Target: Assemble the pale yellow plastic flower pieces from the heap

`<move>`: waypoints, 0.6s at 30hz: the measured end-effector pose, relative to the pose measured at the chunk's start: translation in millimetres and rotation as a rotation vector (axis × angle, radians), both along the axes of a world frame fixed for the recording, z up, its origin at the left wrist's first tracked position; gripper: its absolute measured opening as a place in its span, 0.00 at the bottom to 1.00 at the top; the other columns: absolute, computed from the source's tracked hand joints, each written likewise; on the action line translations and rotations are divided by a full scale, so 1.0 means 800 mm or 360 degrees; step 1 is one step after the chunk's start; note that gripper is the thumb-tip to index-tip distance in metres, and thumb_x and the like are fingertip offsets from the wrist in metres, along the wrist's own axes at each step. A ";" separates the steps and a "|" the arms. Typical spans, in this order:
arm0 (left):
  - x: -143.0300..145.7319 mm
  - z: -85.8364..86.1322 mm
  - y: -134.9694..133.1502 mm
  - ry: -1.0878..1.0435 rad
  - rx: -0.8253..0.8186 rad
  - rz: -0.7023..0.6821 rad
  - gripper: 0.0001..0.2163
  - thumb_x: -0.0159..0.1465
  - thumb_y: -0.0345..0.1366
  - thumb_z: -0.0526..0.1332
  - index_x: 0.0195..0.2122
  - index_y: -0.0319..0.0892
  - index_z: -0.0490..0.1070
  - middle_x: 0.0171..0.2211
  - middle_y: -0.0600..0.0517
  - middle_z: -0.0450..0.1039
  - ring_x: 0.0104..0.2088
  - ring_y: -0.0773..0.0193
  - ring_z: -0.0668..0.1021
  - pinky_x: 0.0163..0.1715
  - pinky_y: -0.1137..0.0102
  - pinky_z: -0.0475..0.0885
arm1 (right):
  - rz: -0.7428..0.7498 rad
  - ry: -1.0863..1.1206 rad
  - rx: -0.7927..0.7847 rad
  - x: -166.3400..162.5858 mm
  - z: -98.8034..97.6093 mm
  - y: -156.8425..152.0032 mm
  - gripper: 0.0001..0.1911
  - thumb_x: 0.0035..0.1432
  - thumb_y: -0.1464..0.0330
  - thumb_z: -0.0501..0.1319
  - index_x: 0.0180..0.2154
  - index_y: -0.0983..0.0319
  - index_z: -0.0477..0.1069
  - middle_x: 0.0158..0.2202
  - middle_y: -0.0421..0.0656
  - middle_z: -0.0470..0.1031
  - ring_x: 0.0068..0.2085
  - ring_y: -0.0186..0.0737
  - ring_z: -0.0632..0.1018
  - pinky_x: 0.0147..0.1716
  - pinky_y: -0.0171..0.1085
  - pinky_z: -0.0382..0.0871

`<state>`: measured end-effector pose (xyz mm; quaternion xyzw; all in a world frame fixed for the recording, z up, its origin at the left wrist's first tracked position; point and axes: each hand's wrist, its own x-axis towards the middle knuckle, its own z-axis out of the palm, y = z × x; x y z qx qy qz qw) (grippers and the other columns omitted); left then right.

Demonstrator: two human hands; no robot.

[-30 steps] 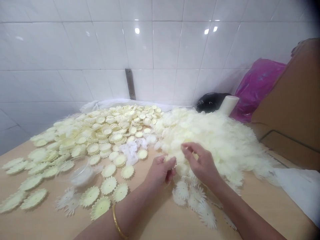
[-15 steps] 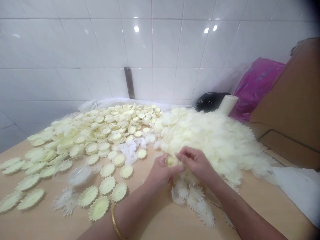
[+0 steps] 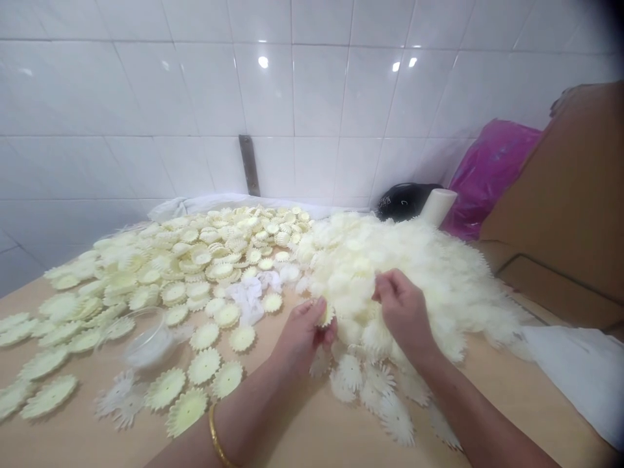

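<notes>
My left hand pinches a small pale yellow disc with a scalloped edge between thumb and fingers. My right hand is closed, with its fingertips together over a heap of thin whitish flower-shaped pieces; whether it grips one cannot be made out. Beneath and between the hands, several loose white petal pieces lie fanned on the table. Left of my left hand are more scalloped yellow discs, some single and some stacked.
A large spread of yellow scalloped discs covers the back left. Near it sit a clear bowl and crumpled white tissue. At right are a white cylinder, a black bag, a purple plastic bag, a cardboard box and a white sheet.
The hands have come apart. My right hand has moved right over the white heap, while my left keeps the yellow disc, now turned more edge-on. The whole view has shifted slightly.
</notes>
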<state>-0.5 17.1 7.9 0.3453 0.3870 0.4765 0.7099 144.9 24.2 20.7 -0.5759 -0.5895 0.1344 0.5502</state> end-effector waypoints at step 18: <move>0.001 -0.018 -0.002 0.0353 0.0275 -0.0086 0.13 0.51 0.42 0.62 0.20 0.39 0.62 0.10 0.58 0.56 0.11 0.76 0.56 0.11 0.76 0.49 | 0.0754 -0.0046 -0.0316 -0.015 0.006 -0.012 0.11 0.55 0.62 0.53 0.28 0.63 0.66 0.25 0.41 0.68 0.27 0.34 0.69 0.27 0.33 0.63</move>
